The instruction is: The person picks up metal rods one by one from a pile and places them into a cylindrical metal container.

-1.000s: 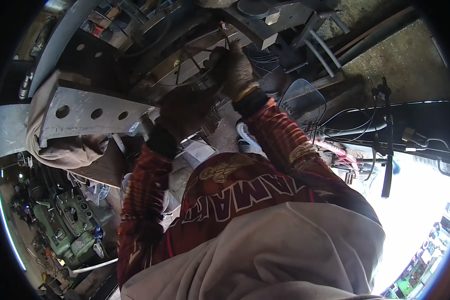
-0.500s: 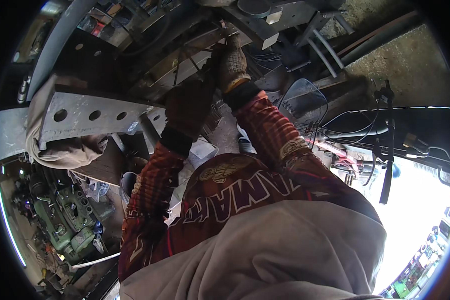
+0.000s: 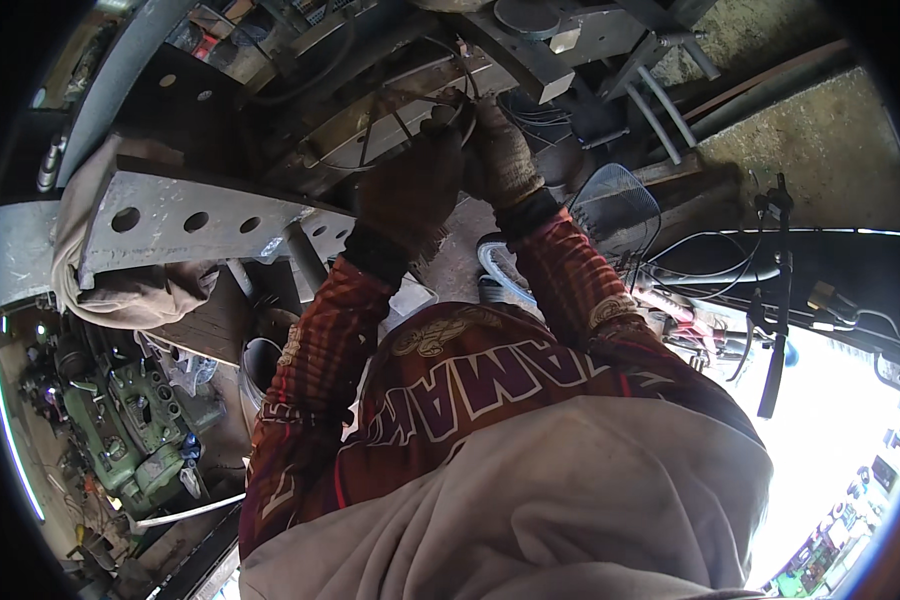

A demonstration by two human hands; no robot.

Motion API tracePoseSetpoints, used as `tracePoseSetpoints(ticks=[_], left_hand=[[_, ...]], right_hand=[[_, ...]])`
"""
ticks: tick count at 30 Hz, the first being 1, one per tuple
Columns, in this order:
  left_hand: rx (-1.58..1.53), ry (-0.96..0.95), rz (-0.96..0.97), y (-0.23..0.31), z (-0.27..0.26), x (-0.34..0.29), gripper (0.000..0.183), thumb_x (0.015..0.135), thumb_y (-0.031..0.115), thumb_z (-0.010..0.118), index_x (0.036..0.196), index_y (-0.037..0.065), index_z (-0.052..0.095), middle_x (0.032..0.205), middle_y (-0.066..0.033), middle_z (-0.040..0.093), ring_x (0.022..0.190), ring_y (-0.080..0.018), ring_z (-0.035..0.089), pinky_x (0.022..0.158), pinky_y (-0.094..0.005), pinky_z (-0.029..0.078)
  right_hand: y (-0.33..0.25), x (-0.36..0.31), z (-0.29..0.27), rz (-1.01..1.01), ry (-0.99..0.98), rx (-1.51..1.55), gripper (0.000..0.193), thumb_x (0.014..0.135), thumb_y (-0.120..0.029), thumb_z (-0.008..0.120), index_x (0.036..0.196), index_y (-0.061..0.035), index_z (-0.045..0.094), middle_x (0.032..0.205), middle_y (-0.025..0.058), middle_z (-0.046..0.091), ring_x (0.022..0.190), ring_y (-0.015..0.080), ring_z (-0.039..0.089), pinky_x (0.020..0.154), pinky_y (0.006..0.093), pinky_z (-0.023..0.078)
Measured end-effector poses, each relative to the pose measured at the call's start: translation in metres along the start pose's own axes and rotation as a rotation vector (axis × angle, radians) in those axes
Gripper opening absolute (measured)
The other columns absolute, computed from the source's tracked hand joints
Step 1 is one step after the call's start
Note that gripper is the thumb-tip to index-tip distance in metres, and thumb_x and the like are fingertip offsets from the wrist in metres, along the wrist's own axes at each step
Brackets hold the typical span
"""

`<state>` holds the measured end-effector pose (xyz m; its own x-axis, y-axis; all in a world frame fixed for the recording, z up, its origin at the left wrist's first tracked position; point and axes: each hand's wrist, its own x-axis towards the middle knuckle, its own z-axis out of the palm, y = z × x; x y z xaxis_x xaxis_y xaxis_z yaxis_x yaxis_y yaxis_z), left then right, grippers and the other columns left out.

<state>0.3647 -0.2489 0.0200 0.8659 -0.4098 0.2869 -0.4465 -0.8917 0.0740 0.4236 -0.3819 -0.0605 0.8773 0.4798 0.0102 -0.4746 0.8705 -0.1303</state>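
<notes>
Both my hands are gloved and meet beside a long steel beam (image 3: 370,122) at the top middle. My left hand (image 3: 412,190), in a dark brown glove, is closed with its fingertips bunched; what they hold is hidden in shadow. Next to it, my right hand (image 3: 505,158), in a pale knitted glove, closes on a thin dark cable (image 3: 468,72) that curves up past the beam. Some thin dark rods (image 3: 400,122) cross the beam just left of my fingers.
A perforated steel plate (image 3: 160,222) stands at the left, with cloth (image 3: 145,300) draped beneath it. Below it is a green machine (image 3: 120,420). On the right are a mesh chair back (image 3: 620,200), hanging cables (image 3: 705,275) and a black bar (image 3: 778,300). A square steel bar (image 3: 520,60) juts out ahead.
My right hand has drawn back toward me and slightly right, and a curved cable now shows at its fingers. My left hand has shifted right, up against it.
</notes>
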Motion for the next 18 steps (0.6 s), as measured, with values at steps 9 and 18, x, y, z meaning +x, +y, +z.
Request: tracePoseSetpoints(ticks=[9,18], left_hand=[[0.038,0.075,0.249,-0.045,-0.018,0.001,0.041,0.099,0.033,0.059,0.139,0.025,0.056,0.079,-0.0047,0.063,0.063,-0.0239,0.066,0.051,-0.0385,0.053],[0.024,-0.001,0.195,-0.042,-0.021,-0.001,0.042,0.093,0.023,0.066,0.136,0.023,0.064,0.087,-0.0051,0.064,0.076,-0.0242,0.066,0.066,-0.0389,0.055]], right_hand=[[0.013,0.010,-0.008,-0.065,-0.026,0.039,0.029,0.105,-0.033,0.057,0.123,-0.0104,0.060,0.102,0.0089,0.068,0.096,0.0272,0.067,0.088,0.0440,0.057],[0.008,0.007,-0.004,-0.013,-0.027,0.034,0.029,0.104,-0.031,0.060,0.123,-0.0085,0.059,0.104,0.0096,0.066,0.098,0.0245,0.066,0.089,0.0379,0.055]])
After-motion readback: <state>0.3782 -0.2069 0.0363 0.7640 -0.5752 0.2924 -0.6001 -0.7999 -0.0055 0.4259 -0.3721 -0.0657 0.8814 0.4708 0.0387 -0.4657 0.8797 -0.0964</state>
